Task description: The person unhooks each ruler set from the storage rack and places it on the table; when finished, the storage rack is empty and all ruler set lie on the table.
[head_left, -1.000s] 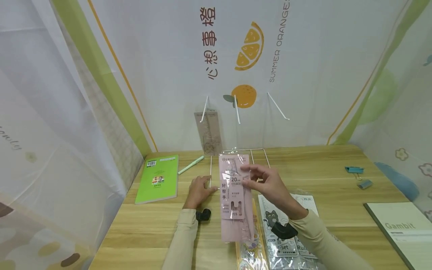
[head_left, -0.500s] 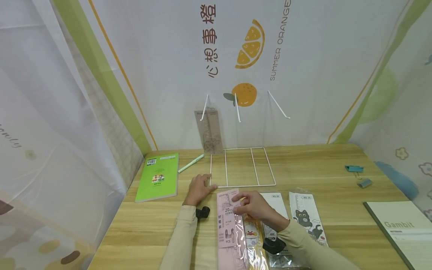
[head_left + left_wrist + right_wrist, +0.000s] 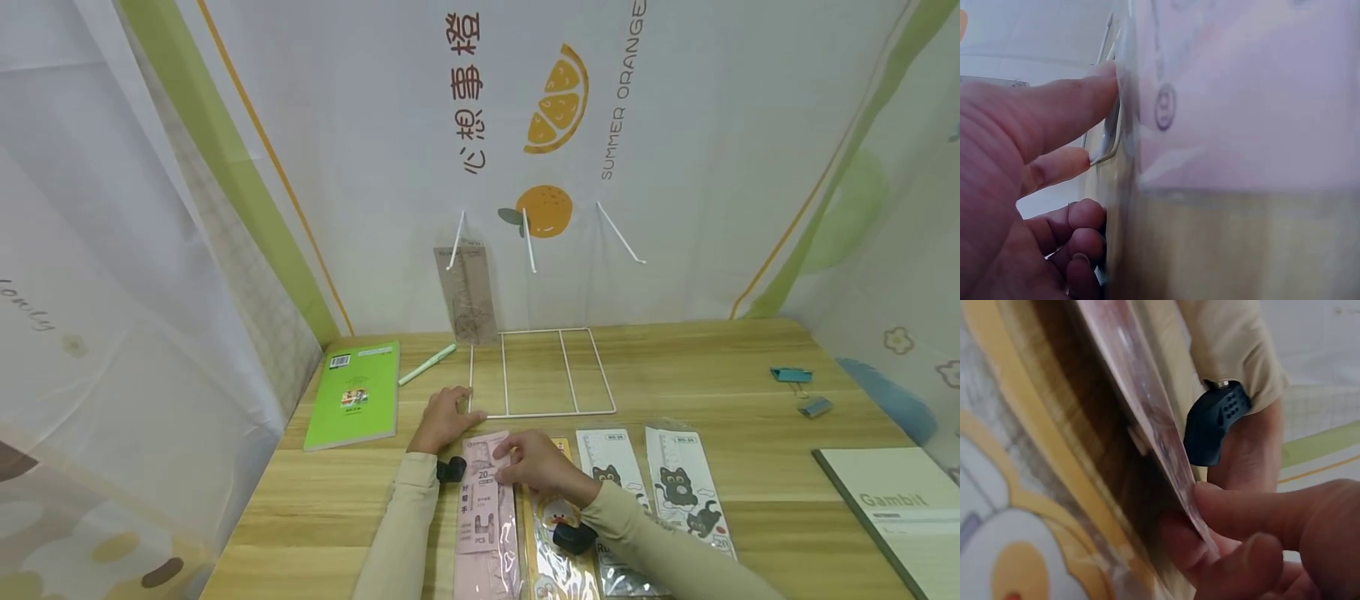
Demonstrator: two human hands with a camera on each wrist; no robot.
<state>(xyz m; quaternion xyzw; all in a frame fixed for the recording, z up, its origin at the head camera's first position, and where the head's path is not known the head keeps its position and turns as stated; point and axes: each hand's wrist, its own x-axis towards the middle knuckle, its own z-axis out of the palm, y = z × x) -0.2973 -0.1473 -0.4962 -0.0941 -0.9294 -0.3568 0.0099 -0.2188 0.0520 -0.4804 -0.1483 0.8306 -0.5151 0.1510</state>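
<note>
The pink ruler pack [image 3: 482,508] is pinched near its top edge between thumb and fingers [image 3: 1254,512] of the right hand [image 3: 536,463], low over the tabletop [image 3: 750,375]. The left hand [image 3: 444,421] is laid with straight fingers at the near-left corner of the white wire rack [image 3: 542,372]. Four ruler packs are seen side by side: one pink, one yellow [image 3: 555,542], two with cats [image 3: 686,483]. A fifth hangs on the backdrop [image 3: 467,293].

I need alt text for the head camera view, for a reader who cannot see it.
A person's right hand pinches a pink ruler pack lying on a wooden table, while the left hand rests on the corner of a white wire frame. Three more ruler packs lie to its right.
</note>
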